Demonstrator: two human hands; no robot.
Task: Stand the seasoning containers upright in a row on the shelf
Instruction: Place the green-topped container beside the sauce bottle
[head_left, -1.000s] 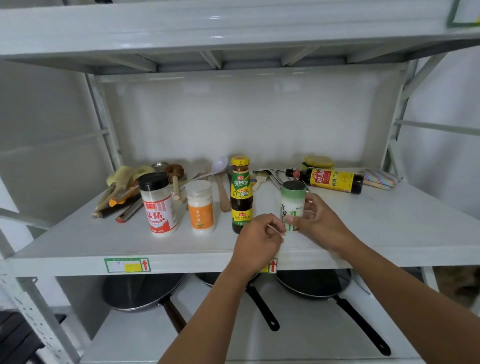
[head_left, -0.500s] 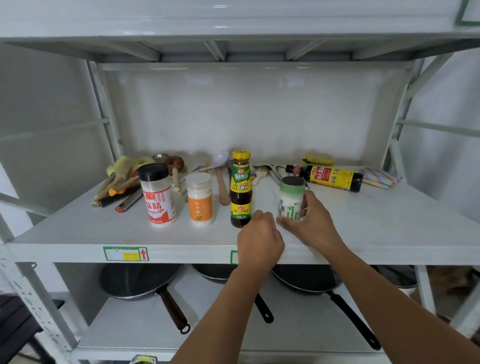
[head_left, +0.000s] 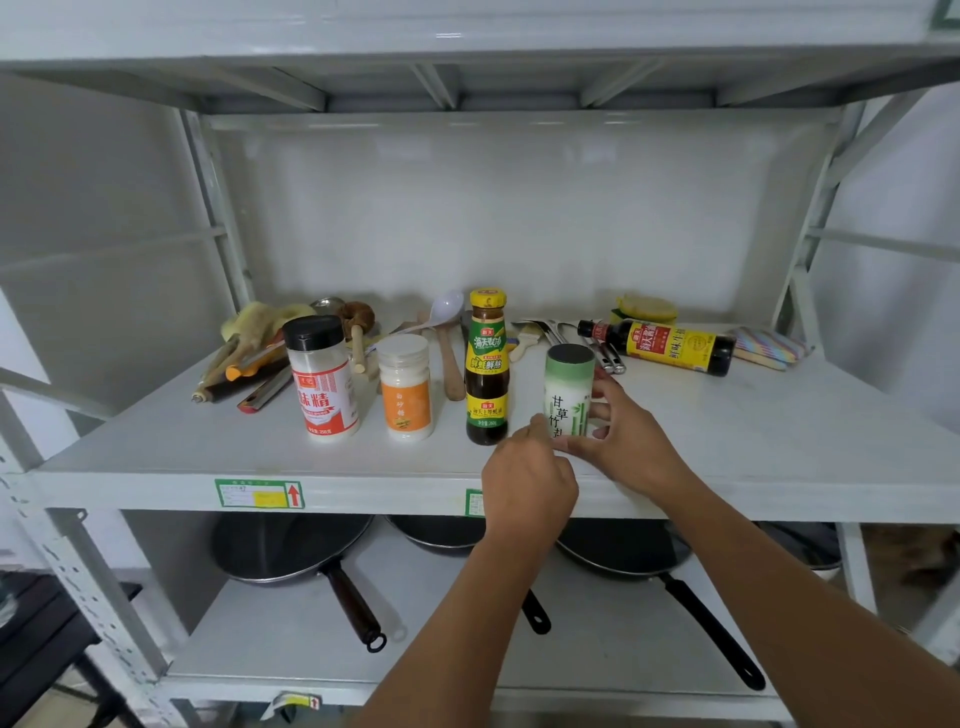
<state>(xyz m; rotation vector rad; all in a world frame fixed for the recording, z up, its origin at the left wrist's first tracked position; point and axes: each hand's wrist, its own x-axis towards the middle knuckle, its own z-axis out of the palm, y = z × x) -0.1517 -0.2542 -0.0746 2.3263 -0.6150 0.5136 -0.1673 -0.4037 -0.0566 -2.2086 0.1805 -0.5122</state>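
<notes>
Three seasoning containers stand upright in a row on the white shelf: a black-lidded jar with a red label, a white jar with an orange label and a yellow-capped dark sauce bottle. Just right of the bottle stands a green-and-white canister, upright on the shelf. My right hand wraps its right side and base. My left hand touches its lower left with curled fingertips. A dark bottle with a yellow label lies on its side at the back right.
Wooden utensils and tools lie at the back left, with a spoon, tongs, a yellow sponge and a striped cloth along the back. Black pans sit on the lower shelf.
The canister has stayed beside the sauce bottle. My left hand has moved up closer to its base, and my right hand has kept its hold.
</notes>
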